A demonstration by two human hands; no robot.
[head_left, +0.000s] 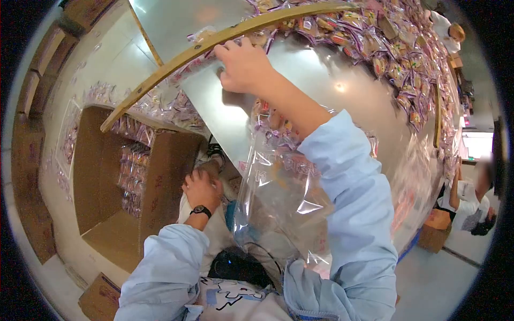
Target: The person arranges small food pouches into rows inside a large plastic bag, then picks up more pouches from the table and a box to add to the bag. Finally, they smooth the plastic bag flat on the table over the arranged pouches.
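Right hand (243,68) half-curled at wooden strip (197,48), upper centre; I can't tell if it holds anything. Left hand (202,188) loosely spread over cream trousers (217,230), centre-left.

One camera, worn on your head, looks forward and steeply down over your left hand (203,190) and right hand (243,69), its wide round view bending straight edges and ringed in black. Closest to the lens, below the fingers of both, come your printed shirt (233,291) and blue sleeves (356,198). Left of your left fingers, the view drops into an open carton (166,182); right of your right fingers, it spans a metal table (316,69), heaped packets (391,51) and, at the far edge, a person in white (467,198).
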